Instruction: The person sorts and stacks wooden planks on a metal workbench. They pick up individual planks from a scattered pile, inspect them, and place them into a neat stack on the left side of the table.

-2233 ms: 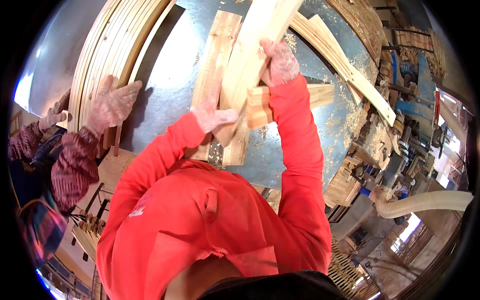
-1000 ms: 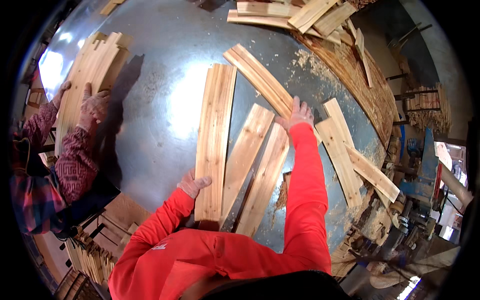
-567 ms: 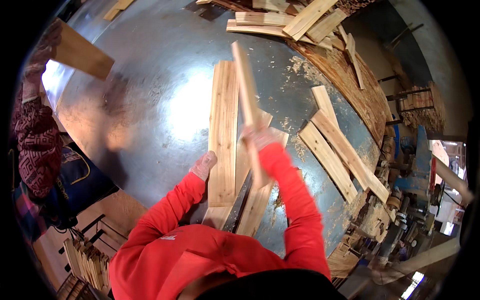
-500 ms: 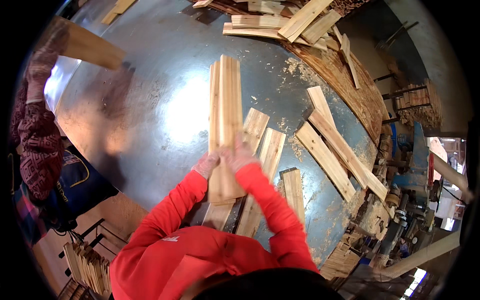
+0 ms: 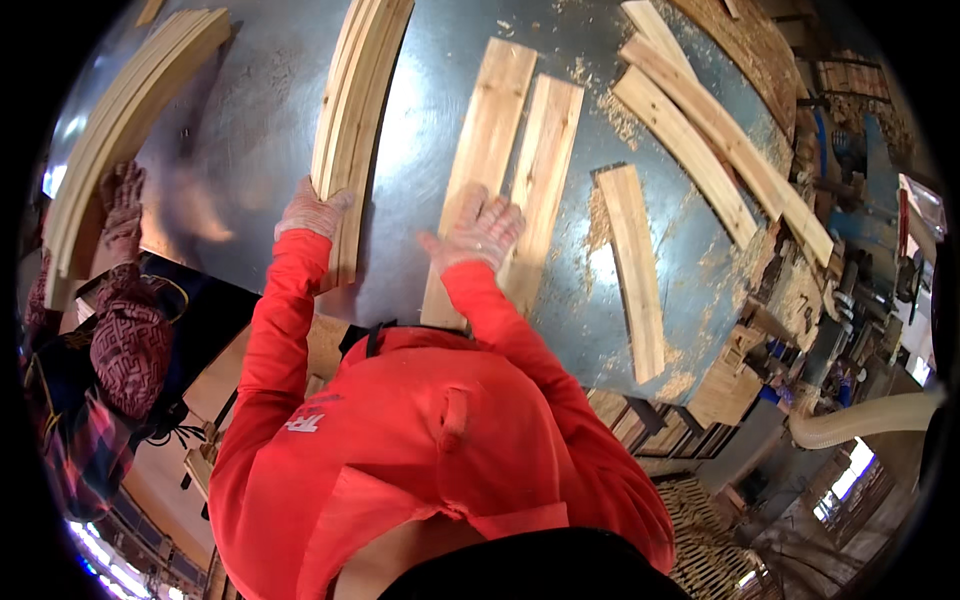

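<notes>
My left hand (image 5: 314,208) grips the near part of a stack of long wooden boards (image 5: 358,110) lying lengthwise on the metal tabletop, its fingers partly hidden at the stack's edge. To the right, my right hand (image 5: 476,230) is open, its fingers spread over a flat wooden board (image 5: 495,100). Beside that one, and close to those fingers, lies a second wooden board (image 5: 552,140). Both hands wear thin pale gloves.
A co-worker's gloved hand (image 5: 123,205) rests by another board stack (image 5: 125,120) at far left. One board (image 5: 632,270) lies right of my hands; several more (image 5: 690,160) overlap beyond it among sawdust. Machinery and a ribbed hose (image 5: 860,420) stand at right.
My hands were together on boards in the middle; now they are apart. The left has gone left with the boards, and the right lies on another board. The view has shifted.
</notes>
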The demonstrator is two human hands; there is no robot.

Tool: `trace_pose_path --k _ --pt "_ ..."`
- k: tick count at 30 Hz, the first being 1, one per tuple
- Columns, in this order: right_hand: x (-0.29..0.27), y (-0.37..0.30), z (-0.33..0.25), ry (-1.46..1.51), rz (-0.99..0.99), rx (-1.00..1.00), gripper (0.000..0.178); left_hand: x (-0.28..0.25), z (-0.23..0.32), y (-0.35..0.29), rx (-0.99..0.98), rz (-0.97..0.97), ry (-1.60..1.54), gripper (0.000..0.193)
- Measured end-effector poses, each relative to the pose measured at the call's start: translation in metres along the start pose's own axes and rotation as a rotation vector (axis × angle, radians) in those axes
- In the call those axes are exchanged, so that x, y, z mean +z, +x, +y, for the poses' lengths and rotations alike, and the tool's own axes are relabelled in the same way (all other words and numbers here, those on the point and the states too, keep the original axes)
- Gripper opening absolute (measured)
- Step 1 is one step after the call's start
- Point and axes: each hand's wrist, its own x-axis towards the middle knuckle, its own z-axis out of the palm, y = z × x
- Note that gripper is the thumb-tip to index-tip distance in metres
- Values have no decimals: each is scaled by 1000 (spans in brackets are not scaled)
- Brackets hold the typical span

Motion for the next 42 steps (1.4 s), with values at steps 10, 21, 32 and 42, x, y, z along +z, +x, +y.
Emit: trace_pose_path --k 10,21,32,42 --pt "-46 70 -62 556 -117 -192 104 -3 -6 -22 48 -6 104 74" --pt "-32 55 4 243 34 120 106 12 -2 -28 85 -3 159 105" --pt "-85 122 10 561 173 -287 80 30 -2 -43 215 233 202 111" --pt "-64 65 216 -45 104 -9 100 -15 -25 -34 382 363 454 96"
